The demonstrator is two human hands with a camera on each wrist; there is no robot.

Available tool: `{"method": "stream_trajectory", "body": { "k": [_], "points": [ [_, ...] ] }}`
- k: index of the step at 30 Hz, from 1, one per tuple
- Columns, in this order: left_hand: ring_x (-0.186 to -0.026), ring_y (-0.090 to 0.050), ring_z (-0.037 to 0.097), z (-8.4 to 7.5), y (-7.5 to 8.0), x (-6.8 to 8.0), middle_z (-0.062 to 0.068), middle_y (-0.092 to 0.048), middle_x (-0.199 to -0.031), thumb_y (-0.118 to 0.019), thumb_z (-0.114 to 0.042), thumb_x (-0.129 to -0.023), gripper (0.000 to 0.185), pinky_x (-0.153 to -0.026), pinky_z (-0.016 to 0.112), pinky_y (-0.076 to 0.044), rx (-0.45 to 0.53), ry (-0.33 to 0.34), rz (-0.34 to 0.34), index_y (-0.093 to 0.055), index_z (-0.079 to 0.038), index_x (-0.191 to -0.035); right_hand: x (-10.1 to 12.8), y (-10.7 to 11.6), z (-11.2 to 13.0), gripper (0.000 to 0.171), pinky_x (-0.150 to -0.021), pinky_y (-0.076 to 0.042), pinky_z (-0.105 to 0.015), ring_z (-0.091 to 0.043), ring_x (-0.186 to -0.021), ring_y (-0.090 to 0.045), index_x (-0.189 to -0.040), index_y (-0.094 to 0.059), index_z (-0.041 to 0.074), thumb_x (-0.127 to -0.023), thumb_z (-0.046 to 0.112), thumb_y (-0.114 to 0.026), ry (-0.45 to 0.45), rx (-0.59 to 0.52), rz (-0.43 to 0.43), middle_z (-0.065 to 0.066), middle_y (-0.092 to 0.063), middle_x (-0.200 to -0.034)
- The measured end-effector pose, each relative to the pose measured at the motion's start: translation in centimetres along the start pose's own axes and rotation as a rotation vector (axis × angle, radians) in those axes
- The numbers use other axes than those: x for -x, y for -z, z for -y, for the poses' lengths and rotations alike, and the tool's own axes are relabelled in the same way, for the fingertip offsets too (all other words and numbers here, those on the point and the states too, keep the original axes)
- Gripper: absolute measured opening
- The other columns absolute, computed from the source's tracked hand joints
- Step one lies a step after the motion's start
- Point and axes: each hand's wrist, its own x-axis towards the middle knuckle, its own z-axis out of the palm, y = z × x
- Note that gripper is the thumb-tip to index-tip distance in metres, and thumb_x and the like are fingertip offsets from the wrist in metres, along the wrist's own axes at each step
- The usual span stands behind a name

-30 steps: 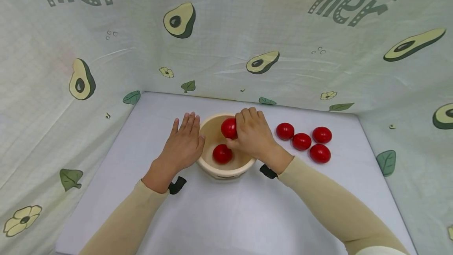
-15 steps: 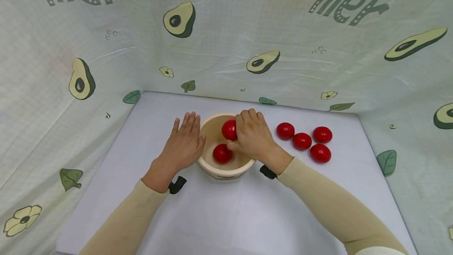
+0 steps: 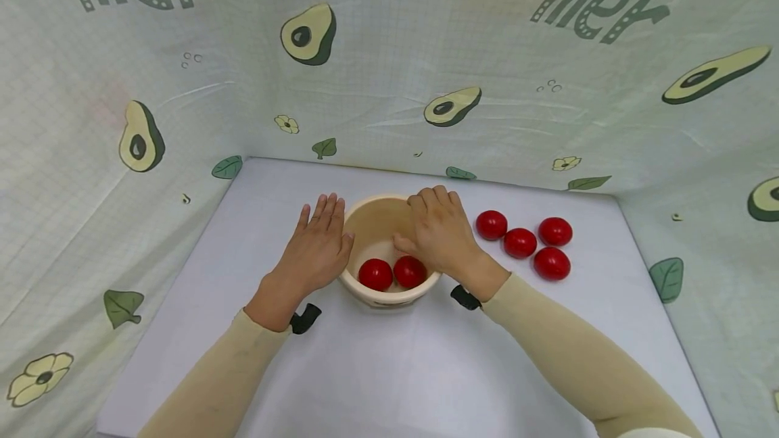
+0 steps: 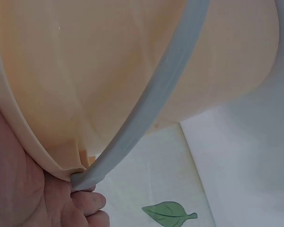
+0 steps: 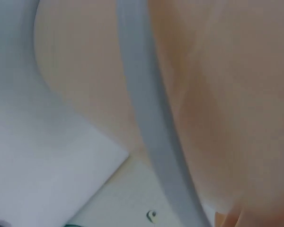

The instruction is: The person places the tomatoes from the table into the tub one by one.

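Observation:
A cream bucket [image 3: 379, 229] stands on the table, with two glossy red balls [image 3: 375, 274] lying near the front of its floor. Its grey handle [image 4: 146, 99] hangs down outside the wall, as the left wrist view shows. My left hand [image 3: 318, 249] lies with straight fingers against the bucket's left rim, its palm touching the edge. Over the right part of the bucket is my right hand [image 3: 443, 232], fingers loosely bent and thumb inside the opening. No ball shows in that hand; its palm side is hidden. The right wrist view shows mostly the bucket's outer wall [image 5: 85, 61].
Several more red balls [image 3: 520, 242] lie in a loose group on the white table [image 3: 402, 377], right of the bucket. A cloth [image 3: 377, 113] printed with avocados and leaves hangs behind the table and along both sides.
The ball in my right hand has been let go into the bucket. It now lies beside the other ball, which shifted slightly left and nearer. My left hand has stayed put.

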Motion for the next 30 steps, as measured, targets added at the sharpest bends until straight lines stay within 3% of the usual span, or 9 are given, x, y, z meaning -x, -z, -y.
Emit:
{"method": "stream_trajectory", "body": {
  "k": [4,7,10,15,20,30],
  "points": [
    [-0.164,-0.008,0.037,0.0,-0.1,0.0,0.024,-0.015,-0.174,-0.035,-0.035,-0.112,0.069,-0.132,0.057,-0.004,0.006,-0.002,-0.003,-0.017,0.006,-0.166,0.2,0.4,-2.4,0.058,-0.079,-0.044,-0.049,-0.038,-0.098,-0.054,-0.114,-0.063,-0.005,-0.089,0.047,-0.075,-0.027,-0.011,-0.063,-0.020,-0.064,-0.105],
    [-0.164,-0.008,0.037,0.0,-0.1,0.0,0.023,-0.015,-0.174,-0.036,-0.035,-0.112,0.070,-0.132,0.057,-0.004,0.008,0.000,-0.005,-0.017,0.006,-0.166,0.8,0.5,-5.4,0.063,-0.081,-0.045,-0.053,-0.042,-0.102,-0.054,-0.119,-0.064,-0.009,-0.091,0.046,-0.075,-0.091,0.005,-0.061,-0.025,-0.065,-0.110],
    [-0.164,-0.007,0.037,0.0,-0.1,0.0,0.023,-0.015,-0.174,-0.036,-0.035,-0.112,0.070,-0.132,0.057,-0.003,0.016,0.000,-0.005,-0.017,0.006,-0.166,2.1,0.4,-8.7,0.068,-0.086,-0.045,-0.056,-0.045,-0.108,-0.052,-0.124,-0.061,-0.012,-0.092,0.047,-0.074,-0.204,0.037,0.018,-0.029,-0.063,-0.117],
    [-0.164,-0.007,0.037,0.1,-0.2,0.1,0.023,-0.014,-0.175,-0.036,-0.036,-0.112,0.071,-0.132,0.057,-0.004,0.020,0.000,-0.002,-0.016,0.005,-0.166,5.1,-0.7,-12.8,0.070,-0.093,-0.043,-0.062,-0.048,-0.113,-0.047,-0.121,-0.057,-0.015,-0.093,0.048,-0.072,-0.347,0.099,0.203,-0.034,-0.059,-0.121],
    [-0.164,-0.007,0.037,0.1,-0.1,0.1,0.023,-0.014,-0.175,-0.035,-0.036,-0.113,0.070,-0.133,0.056,-0.004,0.018,0.003,0.002,-0.017,0.005,-0.166,7.6,-2.2,-14.2,0.075,-0.096,-0.043,-0.066,-0.048,-0.115,-0.046,-0.121,-0.055,-0.013,-0.091,0.054,-0.073,-0.387,0.112,0.349,-0.033,-0.057,-0.121],
    [-0.164,-0.009,0.037,0.0,-0.1,0.1,0.023,-0.016,-0.174,-0.034,-0.036,-0.113,0.069,-0.133,0.056,-0.005,0.017,0.002,-0.001,-0.017,0.005,-0.166,9.7,-4.9,-14.8,0.074,-0.097,-0.043,-0.068,-0.049,-0.113,-0.050,-0.116,-0.058,-0.014,-0.093,0.055,-0.069,-0.380,0.122,0.420,-0.032,-0.060,-0.115]
  ]
}}
